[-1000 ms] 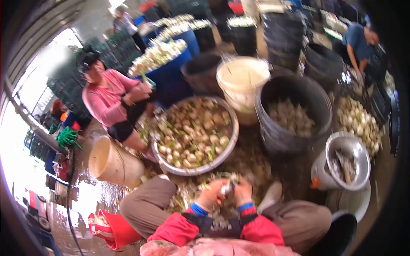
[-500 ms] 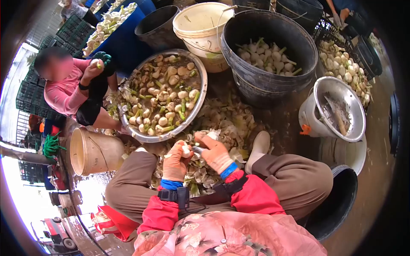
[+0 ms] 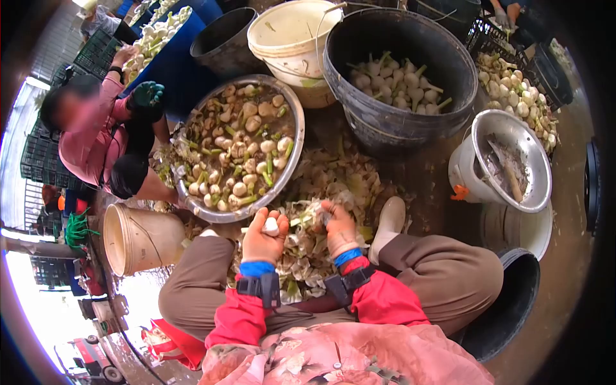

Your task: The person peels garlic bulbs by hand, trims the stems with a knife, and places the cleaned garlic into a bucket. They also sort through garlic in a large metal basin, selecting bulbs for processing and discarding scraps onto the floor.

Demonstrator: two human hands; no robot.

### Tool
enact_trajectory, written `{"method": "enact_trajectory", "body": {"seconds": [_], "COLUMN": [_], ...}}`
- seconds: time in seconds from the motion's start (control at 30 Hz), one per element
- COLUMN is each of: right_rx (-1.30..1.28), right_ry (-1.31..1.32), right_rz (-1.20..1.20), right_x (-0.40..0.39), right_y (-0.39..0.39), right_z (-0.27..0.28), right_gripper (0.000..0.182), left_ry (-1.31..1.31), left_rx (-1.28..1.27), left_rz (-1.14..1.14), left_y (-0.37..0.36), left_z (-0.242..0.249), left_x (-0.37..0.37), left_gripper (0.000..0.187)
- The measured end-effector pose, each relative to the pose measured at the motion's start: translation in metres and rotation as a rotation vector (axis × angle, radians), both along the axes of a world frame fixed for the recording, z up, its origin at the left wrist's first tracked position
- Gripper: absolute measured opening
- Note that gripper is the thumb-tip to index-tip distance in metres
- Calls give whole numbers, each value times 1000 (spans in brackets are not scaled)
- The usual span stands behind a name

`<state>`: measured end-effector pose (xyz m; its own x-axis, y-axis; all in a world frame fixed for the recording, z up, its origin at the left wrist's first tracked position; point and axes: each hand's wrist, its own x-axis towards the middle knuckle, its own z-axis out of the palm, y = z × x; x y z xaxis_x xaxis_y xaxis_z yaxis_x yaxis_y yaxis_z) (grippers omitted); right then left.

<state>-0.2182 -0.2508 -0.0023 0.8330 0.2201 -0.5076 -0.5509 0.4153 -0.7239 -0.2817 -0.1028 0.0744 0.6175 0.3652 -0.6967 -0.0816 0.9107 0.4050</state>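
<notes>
So the left hand (image 3: pixel 262 237) is curled around a peeled white bulb (image 3: pixel 271 225), pinched up at the fingertips just below the rim of the big metal basin (image 3: pixel 296 138). The right hand (image 3: pixel 339 226) is closed on something small right beside it, down in the pile of peelings (image 3: pixel 333 183) on the ground between the knees, but I can't tell what it's gripping since the fingers hide it. That basin is loaded with unpeeled bulbs, muddy looking, with bits of green stalk mixed in. Behind it to the right sits a black bucket (image 3: pixel 398 122) about half full of cleaner white bulbs with short green stems. Next to that is a cream bucket (image 3: pixel 292 48), which looks mostly empty inside. A dark tub (image 3: pixel 221 45) stands to its left, contents not visible. Off to the right a white bucket has a steel bowl (image 3: pixel 536 186) sitting on top, with a wooden-handled tool lying in it. Another cream bucket (image 3: pixel 138 234) lies tipped on its side at the left. A co-worker in a pink top (image 3: pixel 86 138) squats by the basin, next to a blue container (image 3: pixel 176 67) heaped with more bulbs.
</notes>
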Motion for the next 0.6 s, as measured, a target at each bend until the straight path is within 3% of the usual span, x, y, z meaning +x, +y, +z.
{"method": "enact_trajectory", "body": {"seconds": [0.03, 0.1, 0.17, 0.2, 0.23, 0.3, 0.33, 0.37, 0.4, 0.47, 0.5, 0.53, 0.57, 0.6], "right_rx": [-23, -43, -36, -32, -34, -33, -230, -229, -206, -208, -206, -266, -324, -373], "right_ry": [13, 20, 18, 27, 22, -85, -203, -201, -182, -139, -138, -155, -177, -270], "right_rz": [18, 69, 81, 95, 90, 223, 294, 291, 274, 290, 292, 324, 359, 356], "right_x": [-4, -10, -11, -10, -10, -5, -3, 0, -2, 1, 4, 7, 10, 10], "right_y": [2, 8, 7, 7, 5, 1, -2, -2, -2, -2, -3, -5, -6, -8], "right_z": [2, -13, -9, -9, -13, -16, -9, -10, -14, -13, -6, 1, 4, 0], "right_gripper": [24, 23, 23, 23, 23, 34, 34, 34, 36, 39, 39, 39, 38, 36], "left_ry": [-24, -184, -390, -577, -761, -818, -620, -339, -211, 275, 60, 680, 548, 576], "left_rx": [-7, 682, 272, 225, 173, 269, 420, 624, 739, 1200, 2133, 1810, 1919, 1886], "left_rz": [-11, -391, -312, -353, -393, -422, -372, -351, -495, -760, -919, -1329, -1303, -1503], "left_y": [14, 34, -10, -22, -26, -9, -1, 5, 25, 60, 102, 62, 87, 91], "left_z": [-24, -47, 61, 95, 111, 115, 112, 107, 77, 2, -80, -31, -82, -93], "left_x": [18, 70, 133, 153, 169, 192, 196, 204, 207, 205, 196, 194, 187, 193], "left_gripper": [25, 26, 34, 38, 43, 51, 42, 26, 17, 25, 31, 30, 28, 27]}}
